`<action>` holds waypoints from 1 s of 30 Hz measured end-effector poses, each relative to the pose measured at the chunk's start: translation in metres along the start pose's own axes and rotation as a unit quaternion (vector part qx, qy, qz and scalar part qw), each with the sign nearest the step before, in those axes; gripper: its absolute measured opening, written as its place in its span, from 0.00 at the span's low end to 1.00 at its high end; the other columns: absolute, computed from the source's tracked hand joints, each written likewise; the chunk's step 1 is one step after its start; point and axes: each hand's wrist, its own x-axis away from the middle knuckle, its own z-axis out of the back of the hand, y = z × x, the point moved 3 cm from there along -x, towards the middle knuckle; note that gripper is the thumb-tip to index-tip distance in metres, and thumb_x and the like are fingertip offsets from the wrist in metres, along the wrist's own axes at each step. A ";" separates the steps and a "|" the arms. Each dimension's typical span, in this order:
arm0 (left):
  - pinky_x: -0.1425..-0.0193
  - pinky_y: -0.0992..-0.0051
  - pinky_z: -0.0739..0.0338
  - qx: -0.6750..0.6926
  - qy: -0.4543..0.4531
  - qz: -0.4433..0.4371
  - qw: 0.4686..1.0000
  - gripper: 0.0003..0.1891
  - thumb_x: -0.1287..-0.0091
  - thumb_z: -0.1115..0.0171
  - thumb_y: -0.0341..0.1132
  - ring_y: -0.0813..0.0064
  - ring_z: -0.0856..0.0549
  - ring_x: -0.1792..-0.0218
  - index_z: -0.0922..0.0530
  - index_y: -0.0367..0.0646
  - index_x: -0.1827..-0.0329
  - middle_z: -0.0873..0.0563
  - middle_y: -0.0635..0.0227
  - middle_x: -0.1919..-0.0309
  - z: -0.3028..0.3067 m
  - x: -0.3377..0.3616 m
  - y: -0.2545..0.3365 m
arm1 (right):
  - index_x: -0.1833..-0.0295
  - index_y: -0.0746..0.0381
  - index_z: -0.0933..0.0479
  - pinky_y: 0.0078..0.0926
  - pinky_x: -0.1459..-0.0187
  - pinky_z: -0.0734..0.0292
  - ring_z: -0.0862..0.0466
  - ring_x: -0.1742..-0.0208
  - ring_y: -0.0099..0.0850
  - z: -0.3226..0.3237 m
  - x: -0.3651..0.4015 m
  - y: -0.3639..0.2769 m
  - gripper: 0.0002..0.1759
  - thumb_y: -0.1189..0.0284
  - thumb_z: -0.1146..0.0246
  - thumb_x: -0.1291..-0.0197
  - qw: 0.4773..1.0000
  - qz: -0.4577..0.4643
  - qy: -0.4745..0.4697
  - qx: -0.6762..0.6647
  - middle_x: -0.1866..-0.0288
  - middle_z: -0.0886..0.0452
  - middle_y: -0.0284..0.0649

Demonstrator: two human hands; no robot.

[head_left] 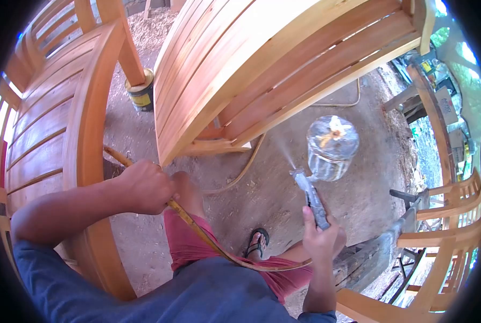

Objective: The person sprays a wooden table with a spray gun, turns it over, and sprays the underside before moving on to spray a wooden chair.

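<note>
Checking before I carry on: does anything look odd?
Yes: upper left, a brown wooden bench leg appears to rest on or in a round black-and-yellow can, an odd footing for furniture.

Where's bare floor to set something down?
Free: floor right of the spray cup, short of the pale debris. Another patch: between the sandalled foot and the floor hose. Narrow strip: between left bench and middle bench, pinched by the can and the left hand. Crowded: lower right, with old timber and slatted furniture.
</note>
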 end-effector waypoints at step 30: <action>0.67 0.59 0.20 0.036 0.090 0.033 0.995 0.07 0.45 0.36 0.40 0.58 0.13 0.73 0.13 0.50 0.71 0.14 0.61 0.78 0.012 0.001 0.008 | 0.64 0.64 0.28 0.16 0.81 0.43 0.35 0.82 0.17 0.137 0.021 -0.010 0.13 0.66 0.40 0.30 0.890 0.122 0.408 -0.165 0.73 0.29 0.33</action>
